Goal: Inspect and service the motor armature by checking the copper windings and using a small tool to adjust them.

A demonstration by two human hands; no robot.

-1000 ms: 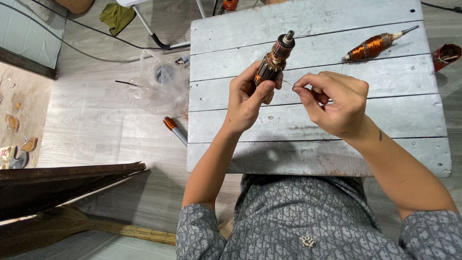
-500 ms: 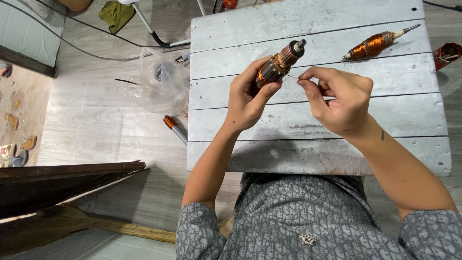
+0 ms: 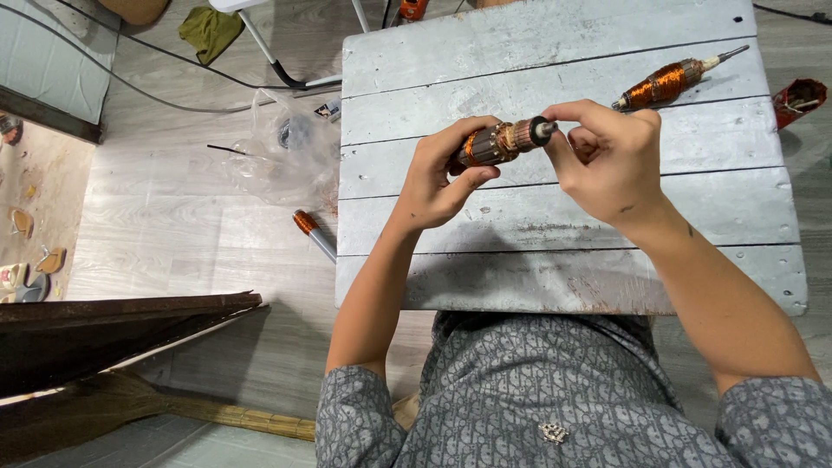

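Your left hand [image 3: 442, 178] is wrapped around a motor armature [image 3: 501, 142], fingers curled over its copper-wound body and thumb pressed underneath. The armature lies roughly level, tilted slightly up to the right, held in the air above the grey plank table [image 3: 555, 78] and not touching it. Its dark shaft end points toward your right hand [image 3: 607, 160].

The right hand's thumb and forefinger are pinched together at that shaft end, touching it. Whether they hold something small between them cannot be told. The remaining fingers are curled into the palm. The two hands sit close, joined by the armature between them.

On the table:
- A second armature [image 3: 672, 81], copper windings showing, lies near the far right corner, shaft pointing to the upper right, well apart from both hands.

Off the table:
- A red part [image 3: 802, 97] sits just past the table's right edge.
- A crumpled clear plastic bag [image 3: 286, 147] rests on the floor just left of the table.
- A tool with an orange handle [image 3: 314, 234] lies on the floor near the bag, beside the table's left edge.
- A green cloth [image 3: 210, 30] is farther away, upper left.
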